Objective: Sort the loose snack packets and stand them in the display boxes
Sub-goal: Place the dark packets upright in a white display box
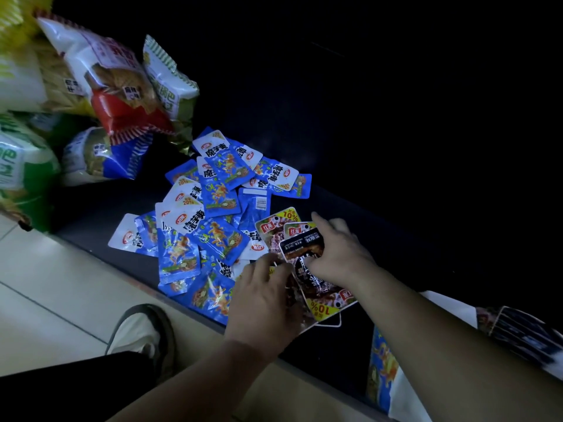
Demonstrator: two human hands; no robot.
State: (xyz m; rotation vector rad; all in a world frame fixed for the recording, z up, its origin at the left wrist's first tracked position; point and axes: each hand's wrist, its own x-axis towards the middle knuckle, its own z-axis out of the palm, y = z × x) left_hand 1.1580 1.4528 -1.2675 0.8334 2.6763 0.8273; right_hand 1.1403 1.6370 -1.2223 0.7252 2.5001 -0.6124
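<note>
Front edge of shelf (pixel 100 226): your right hand (pixel 338 254) pinches a black packet (pixel 301 243), and your left hand (pixel 265 300) grips the brown packets (pixel 274 231) beneath, likely stacking one kind. Blue packets (pixel 213 208) lie heaped behind, unsorted. Display box (pixel 384 376) is near the right corner.

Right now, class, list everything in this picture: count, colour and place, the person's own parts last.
blue packets: many, blue and white, heaped mid-shelf.
brown-and-black packets: several, brown, black, yellow, under the hands.
large snack bags: several, white, red, green, blue, upper left.
shelf: one, black, beneath the packets.
display boxes: apparently two, blue-and-white and dark, lower right.
floor: one, pale tiles, lower left.
shoe: one, white, dark-trimmed, on the floor.
trouser leg: one, black, bottom left.
left hand: one, holds brown-and-black packets.
right hand: one, pinches a black packet.
</note>
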